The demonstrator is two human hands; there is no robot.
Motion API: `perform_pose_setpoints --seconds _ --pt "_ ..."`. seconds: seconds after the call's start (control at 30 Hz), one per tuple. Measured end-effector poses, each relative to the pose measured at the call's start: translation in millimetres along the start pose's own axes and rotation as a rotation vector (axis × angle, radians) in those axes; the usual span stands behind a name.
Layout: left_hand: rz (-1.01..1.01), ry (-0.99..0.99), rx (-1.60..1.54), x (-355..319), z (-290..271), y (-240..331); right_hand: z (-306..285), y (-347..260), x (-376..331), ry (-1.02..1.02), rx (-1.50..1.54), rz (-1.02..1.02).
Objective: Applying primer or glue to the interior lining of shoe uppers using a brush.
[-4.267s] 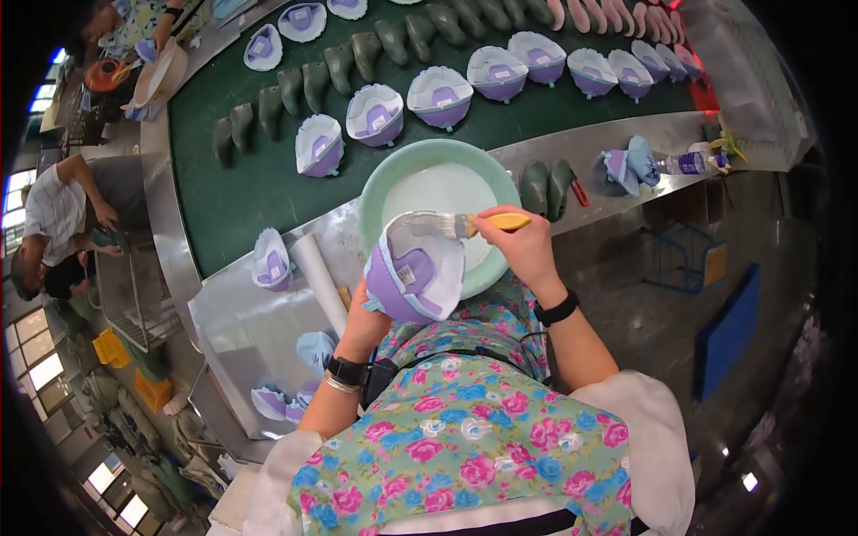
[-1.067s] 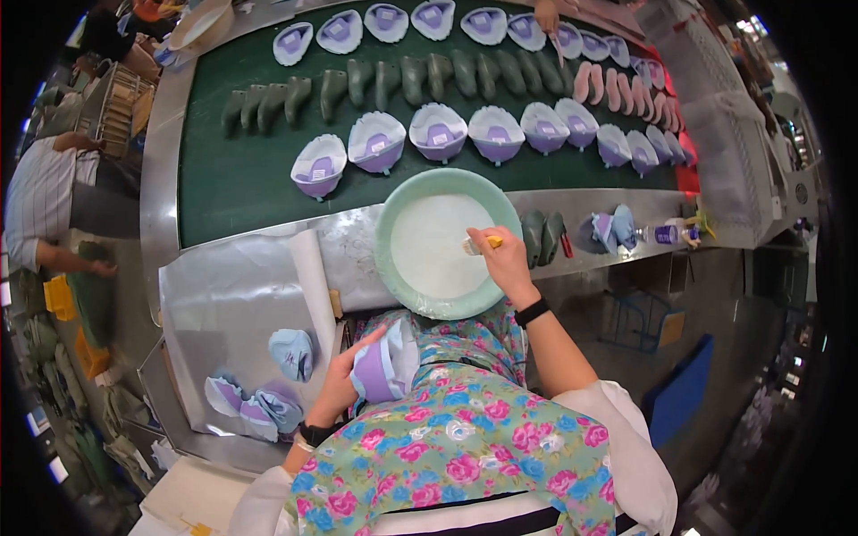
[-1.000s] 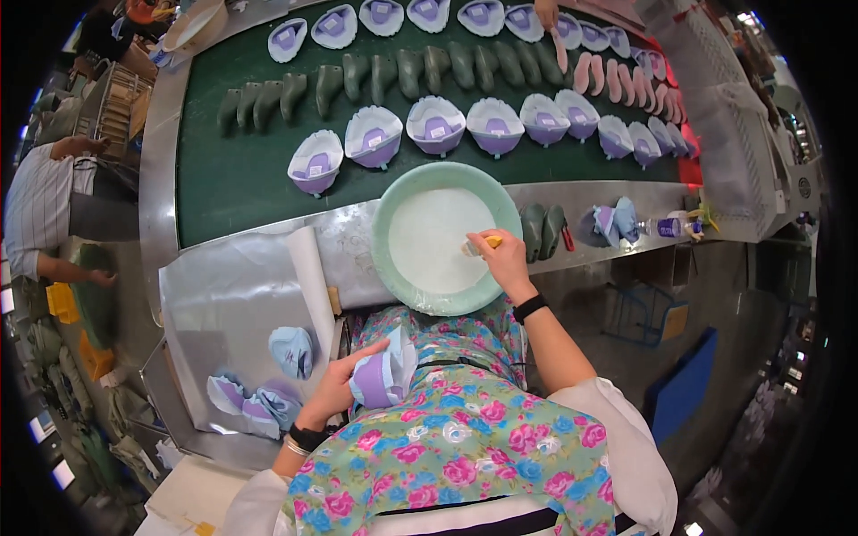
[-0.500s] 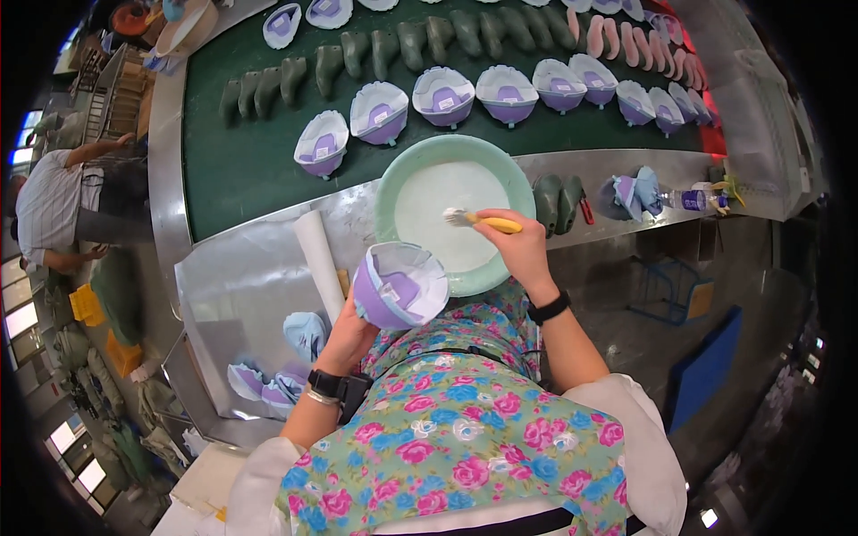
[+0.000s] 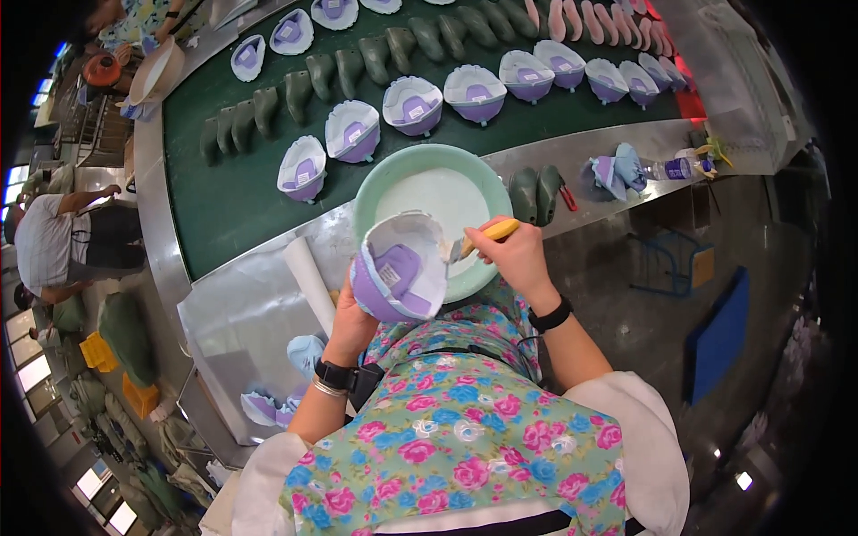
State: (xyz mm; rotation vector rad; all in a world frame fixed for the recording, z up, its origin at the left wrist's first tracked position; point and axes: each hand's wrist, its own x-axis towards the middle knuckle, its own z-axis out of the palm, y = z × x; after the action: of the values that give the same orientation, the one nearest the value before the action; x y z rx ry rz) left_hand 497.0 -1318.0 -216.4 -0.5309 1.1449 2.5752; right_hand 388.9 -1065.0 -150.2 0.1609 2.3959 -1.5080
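Note:
My left hand [image 5: 354,320] grips a purple shoe upper [image 5: 368,284] with a pale blue edge, its white inner side turned up. Between thumb and fingers of my right hand [image 5: 518,259] is a brush [image 5: 493,233] with a yellow handle. The bristles touch or nearly touch the upper's right rim. Below both hands stands a pale green basin [image 5: 374,175] of white liquid [image 5: 438,198], partly covered by the upper.
Beyond the basin, a green belt [image 5: 228,192] carries rows of purple uppers [image 5: 414,107], dark green shoe lasts [image 5: 297,96] and pink insoles [image 5: 593,22]. Two lasts [image 5: 535,192] and a bottle [image 5: 668,169] line the metal ledge at right. Far left, another person [image 5: 70,239] stands.
My right hand has brought the brush from over the liquid down to the upper's rim. My left hand has raised and tilted the upper over the basin. The view has shifted slightly.

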Motion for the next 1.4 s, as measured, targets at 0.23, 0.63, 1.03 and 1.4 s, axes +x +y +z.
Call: perform_pose_setpoints --seconds 0.23,0.63,1.03,1.4 --pt "0.231 -0.01 0.362 15 9 14 3 -46 -32 -0.103 0.239 0.066" --pt "-0.172 0.245 -0.263 5 -4 30 9 -24 6 0.056 0.007 -0.193" --pt "-0.628 0.136 -0.401 -11 -1 5 69 -96 17 -0.507 0.107 -0.517" --pt "0.076 0.279 -0.37 5 -133 49 48 -57 12 -0.232 0.157 0.113"
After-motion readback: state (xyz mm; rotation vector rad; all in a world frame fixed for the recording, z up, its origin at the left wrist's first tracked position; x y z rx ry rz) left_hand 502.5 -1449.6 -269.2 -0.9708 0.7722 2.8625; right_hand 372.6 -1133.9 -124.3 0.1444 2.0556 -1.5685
